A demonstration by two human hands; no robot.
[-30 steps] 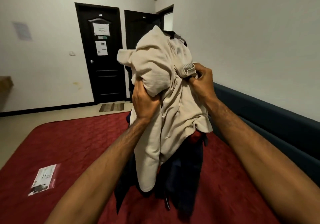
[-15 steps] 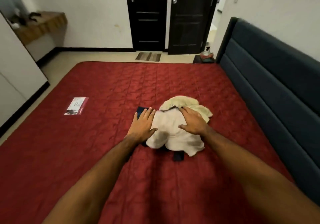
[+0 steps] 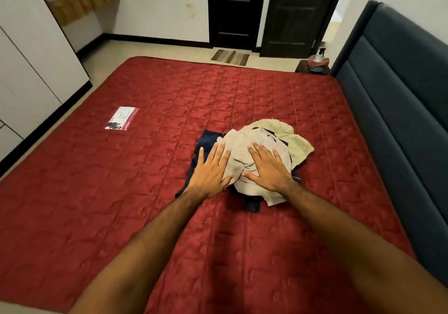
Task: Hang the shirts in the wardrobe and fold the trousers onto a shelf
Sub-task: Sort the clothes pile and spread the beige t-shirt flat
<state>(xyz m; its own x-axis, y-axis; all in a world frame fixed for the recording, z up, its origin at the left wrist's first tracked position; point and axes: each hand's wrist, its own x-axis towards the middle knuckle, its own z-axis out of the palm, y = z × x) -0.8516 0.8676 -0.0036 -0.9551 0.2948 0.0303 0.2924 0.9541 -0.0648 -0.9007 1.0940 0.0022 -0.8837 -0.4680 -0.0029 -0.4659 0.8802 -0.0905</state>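
Note:
A heap of clothes lies on the red mattress (image 3: pixel 121 192). On top is a beige garment (image 3: pixel 244 144), with a paler yellowish one (image 3: pixel 298 147) at its far right and a dark navy one (image 3: pixel 206 141) underneath, sticking out at the left and front. My left hand (image 3: pixel 209 170) lies flat with straight fingers on the heap's left side, across the navy and beige cloth. My right hand (image 3: pixel 269 168) lies flat on the beige garment. Neither hand grips anything.
A dark blue padded headboard (image 3: pixel 400 119) runs along the right side. A white wardrobe (image 3: pixel 29 76) stands at the left. A small plastic packet (image 3: pixel 122 118) lies on the mattress. Two dark doors (image 3: pixel 261 10) and a doormat (image 3: pixel 230 57) are at the far wall.
A second ago both hands held the bundle of clothes up in the air. They have since put it down on the mattress and now lie flat on it with fingers spread.

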